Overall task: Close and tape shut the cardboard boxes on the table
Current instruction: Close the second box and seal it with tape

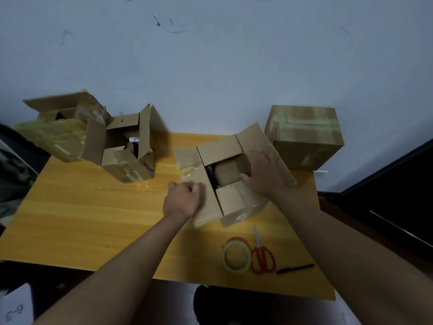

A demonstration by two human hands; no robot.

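Scuffed pale wall (210,66) — yellow wood table (93,219), dim light.

On a yellow wooden table (93,219) against a pale wall, an open box (230,184) sits in the middle with its flaps up and smaller packages visible inside. The left hand (182,200) grips the box's left flap, fingers curled on its edge; the right hand (267,174) lies spread over the right flap, thumb at the opening. Far right stands a taped box (304,137). Far left are two more open boxes (126,146), touching. Near the front edge lie a tape roll (236,255), red-handled scissors (261,254) just beside it, and a black pen (295,269).
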